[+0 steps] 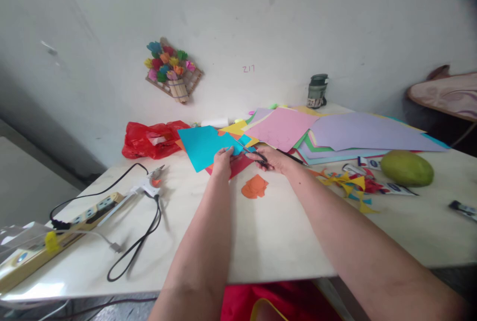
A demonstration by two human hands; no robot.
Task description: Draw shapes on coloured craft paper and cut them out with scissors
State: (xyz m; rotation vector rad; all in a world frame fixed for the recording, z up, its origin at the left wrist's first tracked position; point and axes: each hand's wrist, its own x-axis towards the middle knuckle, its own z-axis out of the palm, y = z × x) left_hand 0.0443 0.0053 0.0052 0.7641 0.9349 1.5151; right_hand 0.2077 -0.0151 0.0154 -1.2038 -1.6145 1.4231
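My left hand (224,158) is closed on the right part of a blue sheet of paper (201,147), held a little above the table. In my right hand (274,159) is a pair of scissors (261,157) with dark handles, its blades pointing left at the blue paper's edge. A small blue piece (245,139) shows beside the blades; whether it is still joined to the sheet I cannot tell. Below the hands lie orange paper cut-outs (255,186) with rounded edges. Red paper (238,167) and yellow paper (234,128) lie beneath and behind the blue sheet.
Coloured paper sheets (350,132) spread at the back right. Paper scraps (352,187), tubes and a green mango-like fruit (407,168) lie right. At left are a glue gun (149,182), a power strip (55,241) and a red plastic bag (149,142). A bottle (317,91) stands behind.
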